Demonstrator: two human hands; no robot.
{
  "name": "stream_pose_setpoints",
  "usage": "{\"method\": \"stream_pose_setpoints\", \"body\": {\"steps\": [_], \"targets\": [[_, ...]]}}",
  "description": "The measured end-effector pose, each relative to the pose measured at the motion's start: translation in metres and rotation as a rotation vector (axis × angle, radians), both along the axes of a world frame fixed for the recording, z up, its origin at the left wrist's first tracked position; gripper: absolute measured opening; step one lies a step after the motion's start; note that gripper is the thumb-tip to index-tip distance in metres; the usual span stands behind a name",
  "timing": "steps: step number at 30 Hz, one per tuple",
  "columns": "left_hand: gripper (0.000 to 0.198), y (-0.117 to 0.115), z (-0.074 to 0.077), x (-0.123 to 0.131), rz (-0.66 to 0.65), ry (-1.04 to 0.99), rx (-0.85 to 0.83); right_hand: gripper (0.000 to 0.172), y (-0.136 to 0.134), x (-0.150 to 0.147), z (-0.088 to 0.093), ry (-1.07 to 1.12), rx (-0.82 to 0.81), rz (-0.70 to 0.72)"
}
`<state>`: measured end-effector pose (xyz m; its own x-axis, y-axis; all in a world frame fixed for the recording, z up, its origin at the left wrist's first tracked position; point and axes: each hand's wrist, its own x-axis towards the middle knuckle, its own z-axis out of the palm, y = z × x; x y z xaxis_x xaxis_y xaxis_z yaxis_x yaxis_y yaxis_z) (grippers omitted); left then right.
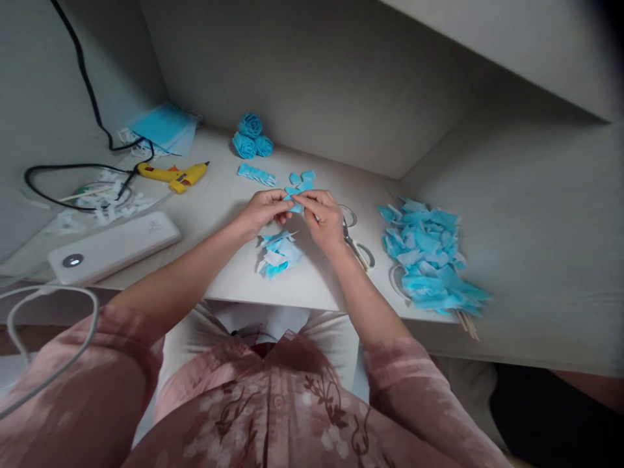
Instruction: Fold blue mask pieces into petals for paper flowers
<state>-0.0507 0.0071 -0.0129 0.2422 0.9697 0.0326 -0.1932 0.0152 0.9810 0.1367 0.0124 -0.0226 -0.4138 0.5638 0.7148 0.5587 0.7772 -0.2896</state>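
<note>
Between my left hand [270, 209] and my right hand [322, 216] is a small light-blue fabric piece [296, 207], pinched by the fingers of both. Just beyond the hands lie a few loose blue petals [306, 177]. A row of overlapping blue petal pieces [257, 175] sits a little further left. Below the hands, nearer to me, is a small heap of blue and white scraps [279, 255]. Scissors [359, 250] with pale handles rest beside my right wrist, partly hidden by it. Three blue rolled fabric roses [251, 136] stand together at the back.
A yellow glue gun [180, 177] with a black cord lies at the left, near white strips [104, 207] and blue face masks [163, 127]. In front is a white power bank [117, 247]. A large blue scrap pile [424, 253] covers the table's right end. Walls enclose the table.
</note>
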Motion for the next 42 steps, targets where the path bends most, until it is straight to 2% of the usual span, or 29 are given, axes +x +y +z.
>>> {"method": "stream_pose_setpoints", "body": {"steps": [3, 9, 11, 15, 21, 31, 38, 42], "targets": [[0.014, 0.002, 0.0, 0.0, 0.028, -0.019, 0.001, 0.04, 0.001, 0.0, 0.001, 0.125, -0.119, 0.018], [0.013, 0.002, 0.001, 0.0, 0.087, -0.018, 0.021, 0.054, 0.005, -0.002, -0.002, 0.483, -0.675, 0.047], [0.013, 0.002, 0.002, 0.001, 0.093, 0.006, 0.016, 0.053, 0.004, -0.004, -0.003, 0.514, -0.759, 0.041], [0.01, 0.0, 0.003, 0.004, 0.104, 0.055, 0.001, 0.043, 0.001, -0.009, -0.001, 0.525, -0.761, 0.053], [0.019, -0.004, 0.005, 0.005, 0.093, 0.087, 0.015, 0.033, 0.003, -0.011, -0.003, 0.551, -0.724, 0.002], [0.018, -0.002, 0.004, 0.003, 0.042, 0.023, -0.02, 0.032, 0.003, -0.01, -0.001, 0.558, -0.688, -0.034], [0.018, 0.001, 0.0, 0.005, 0.077, 0.038, -0.011, 0.034, 0.008, -0.006, -0.011, 0.504, -0.636, -0.082], [0.02, 0.001, 0.0, 0.005, 0.076, 0.025, 0.005, 0.03, 0.009, -0.003, -0.012, 0.509, -0.651, -0.058]]}}
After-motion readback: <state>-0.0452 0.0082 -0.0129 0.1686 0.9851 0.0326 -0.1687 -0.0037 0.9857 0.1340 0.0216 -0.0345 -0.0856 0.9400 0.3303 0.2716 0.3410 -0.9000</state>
